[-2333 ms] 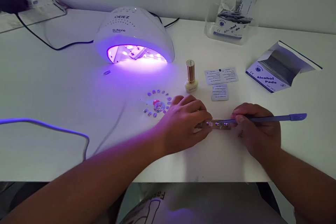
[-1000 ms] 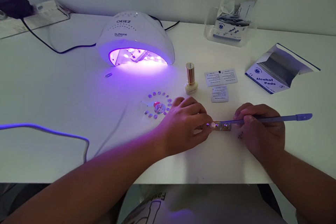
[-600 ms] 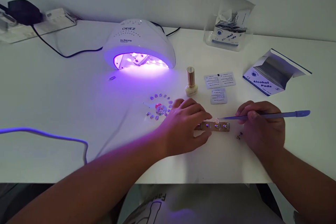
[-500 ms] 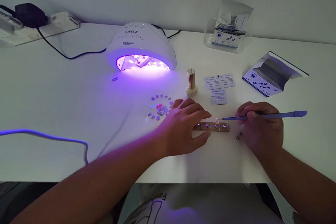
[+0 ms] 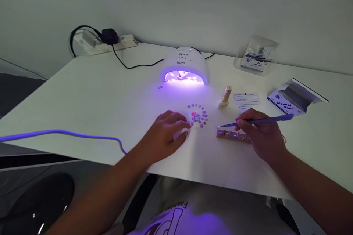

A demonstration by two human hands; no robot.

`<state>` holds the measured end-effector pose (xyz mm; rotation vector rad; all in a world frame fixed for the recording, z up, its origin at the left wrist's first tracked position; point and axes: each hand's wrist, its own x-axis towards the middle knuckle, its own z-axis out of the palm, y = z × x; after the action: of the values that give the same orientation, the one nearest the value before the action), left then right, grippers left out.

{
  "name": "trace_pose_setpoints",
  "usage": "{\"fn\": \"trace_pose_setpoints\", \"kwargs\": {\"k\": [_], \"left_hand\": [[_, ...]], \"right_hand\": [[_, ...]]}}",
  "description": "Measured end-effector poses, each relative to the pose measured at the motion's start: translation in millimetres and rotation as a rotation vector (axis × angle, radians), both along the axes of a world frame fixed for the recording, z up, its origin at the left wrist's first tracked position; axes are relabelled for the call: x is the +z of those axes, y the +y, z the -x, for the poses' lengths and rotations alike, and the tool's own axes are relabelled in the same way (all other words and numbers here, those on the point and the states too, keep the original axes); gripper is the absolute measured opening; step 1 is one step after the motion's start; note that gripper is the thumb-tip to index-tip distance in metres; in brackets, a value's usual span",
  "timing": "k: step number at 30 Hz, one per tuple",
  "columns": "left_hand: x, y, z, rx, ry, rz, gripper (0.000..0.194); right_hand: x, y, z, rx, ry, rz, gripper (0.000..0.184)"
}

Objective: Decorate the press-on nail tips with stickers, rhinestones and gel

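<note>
My left hand (image 5: pixel 168 132) hovers or rests at the lower left of a ring of small shiny gems (image 5: pixel 204 112), its thumb and fingers apart and empty. Inside that ring sits a round sparkling piece (image 5: pixel 196 117) with a red spot. My right hand (image 5: pixel 263 132) is closed round a slim blue-purple pen-like tool (image 5: pixel 271 120), which slants leftward. The tool's thin tip is close to the left end of a brown strip (image 5: pixel 231 139) bearing several shiny metallic studs. I cannot tell whether tip and strip touch. My right hand hides the strip's right end.
A lit white nail lamp (image 5: pixel 185 62) stands at the back. Right of the ring are a gold-capped polish bottle (image 5: pixel 225 97), white packets (image 5: pixel 246 98), an open alcohol pads box (image 5: pixel 288 101) and a clear bag (image 5: pixel 256 57). A cable (image 5: pixel 68 132) crosses the left side.
My left hand has left the brown strip and moved left to the ring. My right hand has brought the tool's tip to the strip's left end. The whole view has shifted.
</note>
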<state>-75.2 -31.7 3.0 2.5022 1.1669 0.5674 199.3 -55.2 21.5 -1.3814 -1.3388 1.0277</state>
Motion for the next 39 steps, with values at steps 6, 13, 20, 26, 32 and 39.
{"fn": "trace_pose_setpoints", "kwargs": {"k": [6, 13, 20, 26, 32, 39], "left_hand": [[-21.1, -25, 1, 0.07, 0.184, -0.094, 0.032], [-33.7, -28, 4, 0.107, 0.156, -0.15, 0.029], [-35.4, -29, 3, 0.099, 0.138, -0.162, 0.031], [-34.0, -29, 3, 0.098, 0.114, -0.159, 0.031], [-35.3, -29, 3, 0.104, 0.154, -0.159, 0.031], [-25.8, -29, 8, 0.115, 0.07, -0.086, 0.022]], "right_hand": [[7.4, 29, 39, 0.135, -0.217, 0.047, 0.017], [-3.4, 37, 59, 0.221, -0.463, 0.075, 0.019], [-14.5, 33, 57, 0.234, -0.554, -0.101, 0.013], [-12.7, 32, 56, 0.292, -0.722, -0.273, 0.006], [-0.1, 31, 47, 0.296, -0.505, -0.311, 0.008], [9.0, 18, -42, 0.214, -0.66, -0.782, 0.031]]}}
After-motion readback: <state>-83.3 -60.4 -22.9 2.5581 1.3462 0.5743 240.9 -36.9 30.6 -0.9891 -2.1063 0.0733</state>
